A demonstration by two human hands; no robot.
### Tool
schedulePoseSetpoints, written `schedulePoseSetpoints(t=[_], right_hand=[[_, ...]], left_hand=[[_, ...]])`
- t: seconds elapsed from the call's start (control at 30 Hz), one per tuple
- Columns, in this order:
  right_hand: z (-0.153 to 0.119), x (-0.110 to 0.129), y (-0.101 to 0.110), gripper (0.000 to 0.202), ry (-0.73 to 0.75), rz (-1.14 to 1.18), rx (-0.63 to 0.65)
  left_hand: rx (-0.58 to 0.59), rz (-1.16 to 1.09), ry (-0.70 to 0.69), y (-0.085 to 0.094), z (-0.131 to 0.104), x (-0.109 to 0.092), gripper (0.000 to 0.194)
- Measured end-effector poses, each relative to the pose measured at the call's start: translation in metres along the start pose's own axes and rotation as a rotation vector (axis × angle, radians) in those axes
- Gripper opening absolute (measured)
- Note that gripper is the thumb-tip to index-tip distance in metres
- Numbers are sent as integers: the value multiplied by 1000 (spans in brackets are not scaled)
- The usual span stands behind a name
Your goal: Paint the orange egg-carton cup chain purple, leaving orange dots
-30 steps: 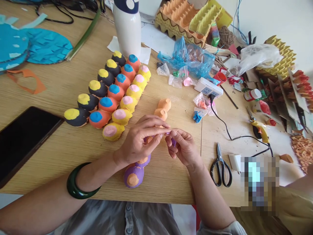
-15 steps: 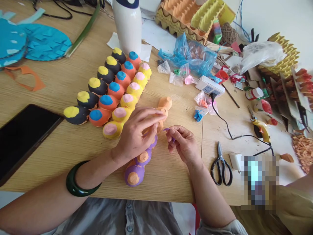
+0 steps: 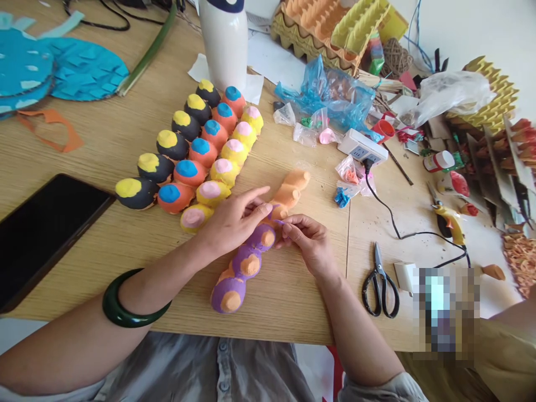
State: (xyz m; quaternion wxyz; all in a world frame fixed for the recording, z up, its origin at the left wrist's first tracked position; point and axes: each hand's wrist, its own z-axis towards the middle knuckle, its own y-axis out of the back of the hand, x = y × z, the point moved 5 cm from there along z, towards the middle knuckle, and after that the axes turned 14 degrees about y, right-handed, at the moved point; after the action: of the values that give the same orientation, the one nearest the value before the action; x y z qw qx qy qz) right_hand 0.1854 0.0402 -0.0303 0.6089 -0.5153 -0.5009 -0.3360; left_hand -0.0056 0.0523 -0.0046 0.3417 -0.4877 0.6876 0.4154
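A strip of egg-carton cups (image 3: 245, 262) lies slanting on the table in front of me. Purple clay covers its near cups around orange tips, while the far cups are bare orange. My left hand (image 3: 232, 220) holds the strip from its left side, thumb and bent fingers at the middle cups, index finger stretched out. Its other fingertips are partly hidden. On the strip's right side, my right hand (image 3: 307, 240) pinches a small piece of purple clay (image 3: 280, 223) between thumb and forefinger, right beside a partly covered cup.
Finished-looking strips in black, orange and yellow (image 3: 218, 162) lie to the left, near a phone (image 3: 54, 223) and white bottle (image 3: 226, 50). Rightward are scissors (image 3: 379, 285), a power strip (image 3: 362, 146), clay bags (image 3: 345, 192) and a glue gun (image 3: 450, 223). Another person's arm shows at lower right.
My left hand has lowered and moved back, uncovering more of the strip. The strip's far end has swung right. The purple clay in my right hand has come closer to the cups.
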Motion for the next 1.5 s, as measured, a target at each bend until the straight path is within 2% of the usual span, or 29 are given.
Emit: schedulePoseSetpoints(t=[0.1, 0.2, 0.3, 0.43, 0.7, 0.97, 1.17, 1.37, 1.5], right_hand=[[1, -3, 3, 35, 9, 0, -16], [1, -2, 4, 37, 26, -45, -12], [1, 2, 4, 38, 64, -150, 1], [-1, 4, 4, 37, 135, -256, 21], [-1, 5, 5, 25, 268, -425, 36], [-2, 10, 1, 20, 244, -375, 32], [-4, 7, 1, 27, 195, -367, 8], [-5, 4, 1, 38, 114, -293, -29], [-5, 5, 0, 45, 111, -312, -23]], left_hand=[[111, -247, 122, -5, 2, 4, 70], [162, -431, 224, -10, 1, 7, 67], [167, -525, 286, -14, 1, 6, 64], [129, -516, 352, -15, 1, 7, 67], [154, -596, 307, -15, 0, 5, 65], [165, -551, 224, -15, 3, 11, 75], [104, -517, 208, -14, 4, 12, 74], [60, -500, 174, -10, 4, 9, 82], [70, -516, 198, -10, 5, 9, 81]])
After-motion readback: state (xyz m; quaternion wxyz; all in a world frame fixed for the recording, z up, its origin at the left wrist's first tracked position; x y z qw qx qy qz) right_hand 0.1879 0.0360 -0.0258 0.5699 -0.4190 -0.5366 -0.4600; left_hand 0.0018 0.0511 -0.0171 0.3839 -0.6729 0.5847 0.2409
